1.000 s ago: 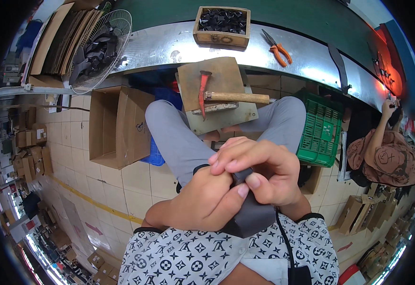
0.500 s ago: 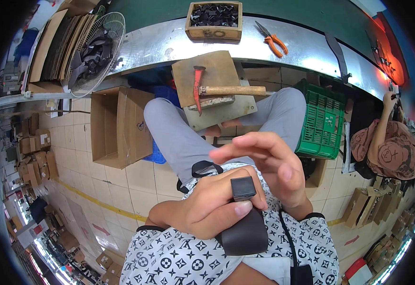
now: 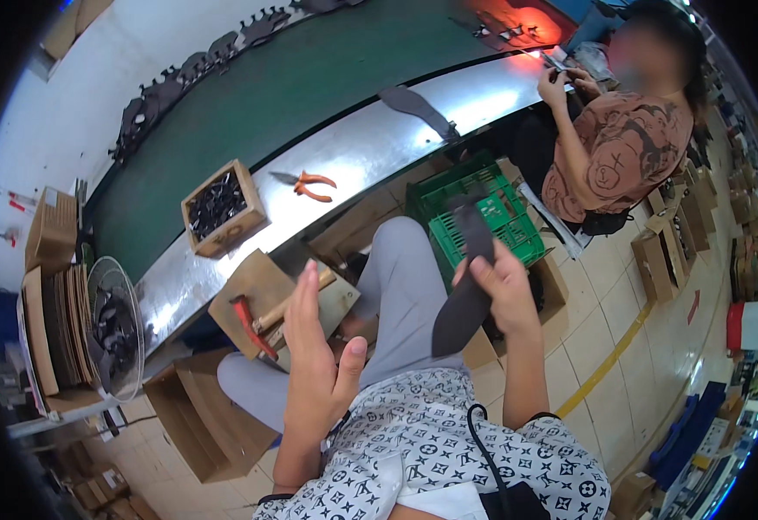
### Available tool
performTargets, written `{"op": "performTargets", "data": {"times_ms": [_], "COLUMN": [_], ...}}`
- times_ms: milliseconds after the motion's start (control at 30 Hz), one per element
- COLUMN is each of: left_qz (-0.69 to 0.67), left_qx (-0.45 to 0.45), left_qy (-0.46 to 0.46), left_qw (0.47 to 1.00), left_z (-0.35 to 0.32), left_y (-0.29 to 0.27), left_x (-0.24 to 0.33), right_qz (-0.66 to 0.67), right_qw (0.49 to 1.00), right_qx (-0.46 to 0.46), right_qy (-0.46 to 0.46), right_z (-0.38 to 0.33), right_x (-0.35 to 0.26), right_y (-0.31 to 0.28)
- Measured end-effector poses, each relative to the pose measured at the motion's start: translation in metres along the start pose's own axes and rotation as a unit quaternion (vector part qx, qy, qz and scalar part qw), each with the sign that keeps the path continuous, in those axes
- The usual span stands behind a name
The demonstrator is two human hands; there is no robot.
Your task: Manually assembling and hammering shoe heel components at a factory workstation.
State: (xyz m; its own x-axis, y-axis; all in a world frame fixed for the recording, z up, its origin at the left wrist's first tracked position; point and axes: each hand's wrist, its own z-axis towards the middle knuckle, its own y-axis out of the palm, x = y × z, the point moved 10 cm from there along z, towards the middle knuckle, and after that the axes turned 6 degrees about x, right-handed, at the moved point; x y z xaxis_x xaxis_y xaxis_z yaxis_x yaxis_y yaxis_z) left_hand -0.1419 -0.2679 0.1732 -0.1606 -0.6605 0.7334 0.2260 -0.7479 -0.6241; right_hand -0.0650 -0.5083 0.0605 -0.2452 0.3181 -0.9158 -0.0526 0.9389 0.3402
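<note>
The left hand [image 3: 318, 364] is raised at about 7 o'clock, palm open, fingers straight and pointing up, thumb spread to the side. The right hand [image 3: 504, 290], near centre toward 3 o'clock, is lifted on a bent forearm with its fingers pinched closed.

hands: no longer bunched together over the lap, now split well apart
left hand [image 3: 314, 364]: lets go completely, up with palm open and fingers straight
right hand [image 3: 500, 282]: has swung out to the right, now pinching the dark leather piece [image 3: 465, 295] alone
dark leather piece: off the lap, hanging over the green crate [image 3: 483, 217]
view: has swung right, so a seated co-worker [image 3: 621, 147] shows up at the table [image 3: 370, 165]
</note>
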Motion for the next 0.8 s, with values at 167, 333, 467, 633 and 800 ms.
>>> {"op": "performTargets", "data": {"times_ms": [167, 333, 467, 633, 800], "left_qz": [-0.038, 0.019, 0.007, -0.009, 0.047], "left_qx": [-0.075, -0.075, -0.042, 0.027, 0.103], "left_qy": [-0.058, -0.091, -0.183, -0.099, -0.139], "left_qw": [0.995, 0.993, 0.982, 0.995, 0.984], "left_z": [-0.008, -0.028, -0.039, -0.042, -0.053], "left_y": [0.035, 0.027, 0.014, -0.011, -0.045], "left_x": [-0.019, -0.047, -0.076, -0.074, -0.087], "right_qz": [-0.036, -0.357, -0.365, -0.714, -0.269], "right_qw": [0.959, 0.800, 0.852, 0.687, 0.948], "right_qx": [0.282, 0.463, 0.188, 0.060, -0.055], "right_qy": [0.014, -0.133, -0.324, -0.118, -0.163], "right_z": [0.086, 0.121, 0.239, 0.352, 0.251], "right_x": [0.124, 0.102, 0.025, 0.015, -0.026], "right_y": [-0.210, -0.272, -0.158, -0.063, 0.128]}}
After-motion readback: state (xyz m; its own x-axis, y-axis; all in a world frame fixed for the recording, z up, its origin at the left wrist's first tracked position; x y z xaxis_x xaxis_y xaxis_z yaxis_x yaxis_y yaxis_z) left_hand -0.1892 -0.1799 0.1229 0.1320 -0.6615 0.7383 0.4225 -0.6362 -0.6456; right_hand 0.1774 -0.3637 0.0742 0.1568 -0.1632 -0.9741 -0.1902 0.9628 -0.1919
